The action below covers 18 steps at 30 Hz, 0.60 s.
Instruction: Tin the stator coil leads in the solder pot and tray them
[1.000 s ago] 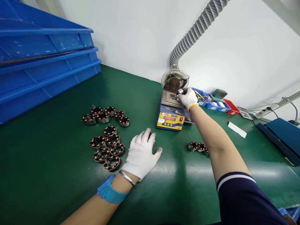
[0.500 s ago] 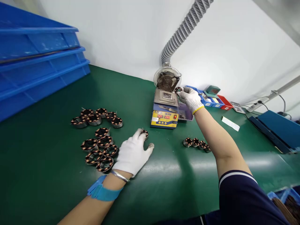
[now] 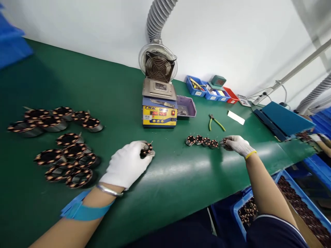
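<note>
My left hand (image 3: 128,163), in a white glove, pinches a small wound motor stator (image 3: 147,148) between thumb and fingers at the green bench top. At the right end of a short row of stators (image 3: 199,139), my gloved right hand (image 3: 236,144) grips another stator (image 3: 224,142), low over the bench. Behind them stands a yellow and blue solder pot (image 3: 159,117) with a lit red display. Left of my left hand lie two clusters of stators, a nearer one (image 3: 77,150) and a farther one (image 3: 53,123).
A fan guard (image 3: 159,69) with a grey hose (image 3: 157,20) rises behind the pot. Beside it is a purple tray (image 3: 190,106). Green-handled cutters (image 3: 217,123) and a white strip (image 3: 236,117) lie to the right. Blue crates (image 3: 239,217) of parts stand below the bench edge.
My right hand has carried its stator from beside the solder pot to the row's right end. My left thumb has closed on the other stator. The view has swung right.
</note>
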### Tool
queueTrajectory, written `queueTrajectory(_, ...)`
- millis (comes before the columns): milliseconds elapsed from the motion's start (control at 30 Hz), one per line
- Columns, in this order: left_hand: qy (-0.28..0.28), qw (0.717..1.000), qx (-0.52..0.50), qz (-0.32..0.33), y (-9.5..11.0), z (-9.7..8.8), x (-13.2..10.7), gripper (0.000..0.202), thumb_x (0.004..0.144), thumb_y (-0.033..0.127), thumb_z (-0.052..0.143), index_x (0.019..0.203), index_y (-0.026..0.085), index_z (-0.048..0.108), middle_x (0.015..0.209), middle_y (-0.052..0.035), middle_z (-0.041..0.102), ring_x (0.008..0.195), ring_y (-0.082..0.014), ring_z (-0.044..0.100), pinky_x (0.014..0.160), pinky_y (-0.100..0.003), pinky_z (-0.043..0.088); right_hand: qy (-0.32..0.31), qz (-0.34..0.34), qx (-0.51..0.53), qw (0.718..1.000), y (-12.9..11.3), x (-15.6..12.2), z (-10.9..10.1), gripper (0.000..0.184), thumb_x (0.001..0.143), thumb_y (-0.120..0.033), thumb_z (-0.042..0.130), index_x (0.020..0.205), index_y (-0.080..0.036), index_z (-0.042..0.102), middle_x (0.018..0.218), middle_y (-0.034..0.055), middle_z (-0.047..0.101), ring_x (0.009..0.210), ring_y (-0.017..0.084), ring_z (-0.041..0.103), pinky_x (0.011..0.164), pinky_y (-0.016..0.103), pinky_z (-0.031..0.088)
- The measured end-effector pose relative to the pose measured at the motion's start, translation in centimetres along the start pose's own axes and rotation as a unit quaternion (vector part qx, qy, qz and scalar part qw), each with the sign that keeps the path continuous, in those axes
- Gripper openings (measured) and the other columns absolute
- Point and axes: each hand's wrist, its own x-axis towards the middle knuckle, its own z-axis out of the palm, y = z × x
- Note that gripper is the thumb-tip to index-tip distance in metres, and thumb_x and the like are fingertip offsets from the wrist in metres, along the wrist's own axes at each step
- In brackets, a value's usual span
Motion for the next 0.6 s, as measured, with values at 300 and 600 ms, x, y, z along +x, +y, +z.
queueTrajectory(300, 0.045, 0.999, 0.008, -0.009, 1.0, -0.2, -0.2, 0.088, 0.06, 0.064, 0.068, 0.129, 0.011, 0.054, 0.126, -0.0152, 0.062, 0.113, -0.0359, 0.059, 0.096, -0.046, 0.048, 0.12, -0.099, -0.273, 0.949, -3.7, -5.3, 2.8, 0.048, 0.083, -0.05, 0.051, 0.124, -0.029, 0.063, 0.124, 0.0114, 0.064, 0.109, 0.037, 0.061, 0.087, 0.053, 0.048)
queueTrajectory(600, 0.06, 0.99, -0.094, 0.088, 0.2, 1.1, 0.0, 0.043, 0.074, 0.043, 0.065, 0.108, 0.017, 0.066, 0.123, -0.0082, 0.064, 0.109, -0.0245, 0.062, 0.098, -0.036, 0.05, -0.257, -0.353, 0.226, 0.871, -13.3, -6.7, 18.6, 0.042, 0.074, -0.041, 0.07, 0.113, -0.026, 0.069, 0.094, 0.003, 0.074, 0.081, 0.021, 0.07, 0.074, 0.035, 0.058)
